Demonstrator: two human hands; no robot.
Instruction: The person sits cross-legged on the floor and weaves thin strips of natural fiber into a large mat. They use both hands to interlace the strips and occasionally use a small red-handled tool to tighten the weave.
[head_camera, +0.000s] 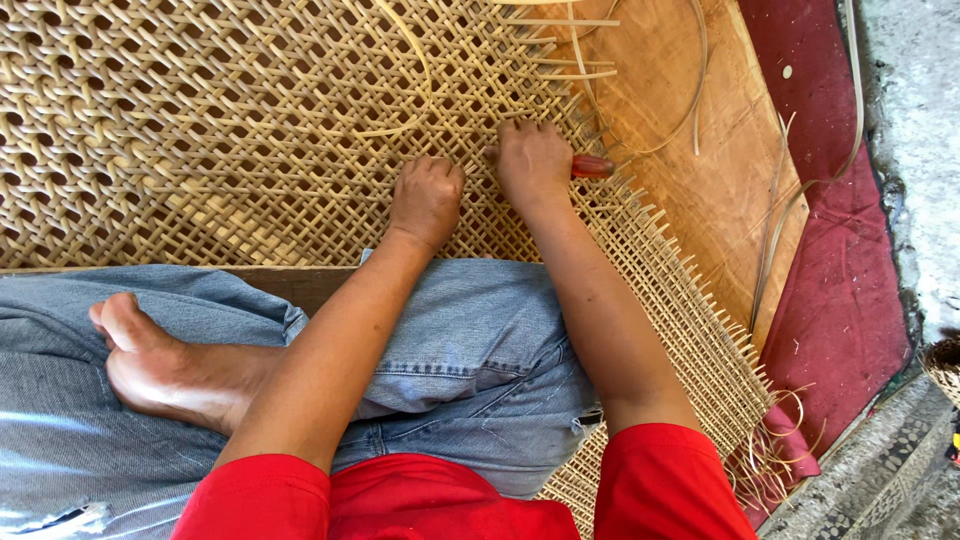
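Clearly, the fingers of the right hand (534, 160) are curled tight around a small tool with a red handle (592, 166), whose end sticks out to the right; the tip is hidden under the hand. The left hand (427, 198) is closed in a fist just beside it, its knuckles pressing on the woven cane mat (200, 130); whether it pinches a strand cannot be seen. Both hands rest near the right edge of the mat, where loose cane ends (650, 215) stick out over a wooden board (720, 150). Long free strands (690, 110) curl across the board and onto the red cloth (840, 300) beyond. The person sits on the mat with crossed legs in jeans (480, 350), one bare foot (150, 360) at the left. A risk, probably: if the tool slips between the tight strands, it may split a cane or hit the left knuckles, because they are so close.
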